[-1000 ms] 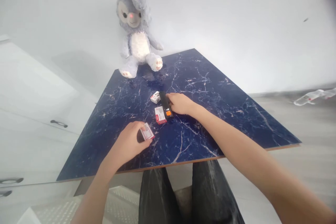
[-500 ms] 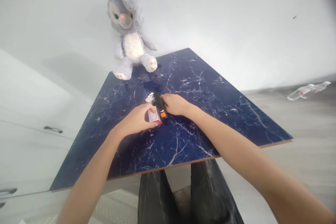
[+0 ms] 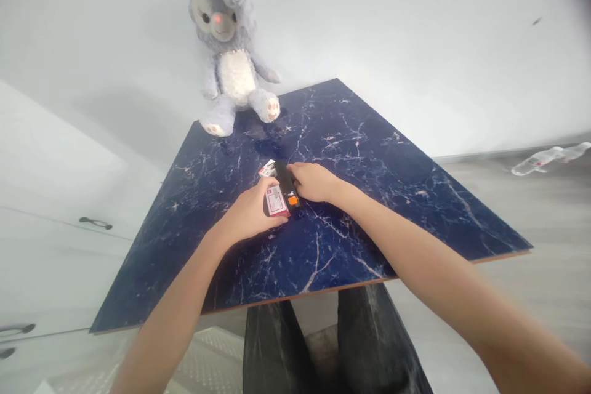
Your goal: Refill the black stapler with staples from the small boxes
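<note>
In the middle of the table, a small white box with red edges (image 3: 276,200) sits between the thumb and fingers of my left hand (image 3: 252,212). Against its right side stands a long black box with an orange patch (image 3: 287,183). My right hand (image 3: 316,182) has its fingers curled against the right side of the black box; the fingertips are partly hidden. A second small white box with a printed label (image 3: 267,168) is just beyond my left hand, beside the black box's far end. The print is too small to read.
A grey plush toy (image 3: 231,68) with a white belly sits at the back left of the dark blue marble-patterned table (image 3: 364,209). Clear plastic bottles (image 3: 549,159) lie on the floor at the right. White cabinets with dark handles (image 3: 95,223) stand at the left.
The whole view has shifted slightly. Both hands stay at the boxes, and the top of the left box shows a little more between my left thumb and fingers.
</note>
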A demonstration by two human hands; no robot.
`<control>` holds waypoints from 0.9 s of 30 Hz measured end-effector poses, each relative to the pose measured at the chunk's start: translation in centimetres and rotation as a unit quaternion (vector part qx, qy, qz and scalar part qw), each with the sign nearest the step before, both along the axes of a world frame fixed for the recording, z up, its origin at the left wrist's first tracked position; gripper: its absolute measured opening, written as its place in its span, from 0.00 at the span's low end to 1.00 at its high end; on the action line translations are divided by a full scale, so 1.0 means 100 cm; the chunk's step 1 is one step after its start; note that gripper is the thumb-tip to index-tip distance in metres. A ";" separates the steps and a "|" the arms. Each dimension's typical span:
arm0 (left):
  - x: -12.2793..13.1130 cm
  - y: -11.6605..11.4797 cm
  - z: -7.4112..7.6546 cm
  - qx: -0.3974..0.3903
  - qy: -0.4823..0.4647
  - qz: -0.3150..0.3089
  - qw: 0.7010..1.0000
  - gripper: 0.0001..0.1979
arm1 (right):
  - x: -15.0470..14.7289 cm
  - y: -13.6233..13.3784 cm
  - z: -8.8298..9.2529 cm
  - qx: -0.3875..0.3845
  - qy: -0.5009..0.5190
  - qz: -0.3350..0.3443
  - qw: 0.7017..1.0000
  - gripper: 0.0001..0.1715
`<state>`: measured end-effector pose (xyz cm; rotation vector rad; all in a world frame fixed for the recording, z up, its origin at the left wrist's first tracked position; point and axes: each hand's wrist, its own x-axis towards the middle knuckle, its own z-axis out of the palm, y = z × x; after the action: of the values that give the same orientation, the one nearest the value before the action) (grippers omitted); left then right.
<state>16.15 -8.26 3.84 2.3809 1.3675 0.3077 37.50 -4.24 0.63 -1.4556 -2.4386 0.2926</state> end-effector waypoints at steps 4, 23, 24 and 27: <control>0.000 0.001 -0.015 0.046 -0.044 -0.006 0.998 0.45 | 0.000 -0.001 0.000 0.002 -0.007 0.004 1.000 0.16; -0.021 0.033 -0.026 0.126 -0.106 0.112 0.980 0.33 | -0.002 -0.004 0.002 0.009 -0.012 0.005 1.000 0.16; -0.021 0.032 -0.026 0.138 -0.121 0.116 0.976 0.31 | -0.002 -0.004 0.002 0.009 -0.011 0.006 1.000 0.16; -0.019 0.034 -0.027 0.116 -0.154 0.072 0.979 0.29 | -0.002 -0.003 0.001 0.008 -0.010 0.005 1.000 0.16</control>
<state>14.29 -4.91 1.17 2.2892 1.4198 0.8806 37.29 -4.55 0.75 -1.4462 -2.4588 0.2612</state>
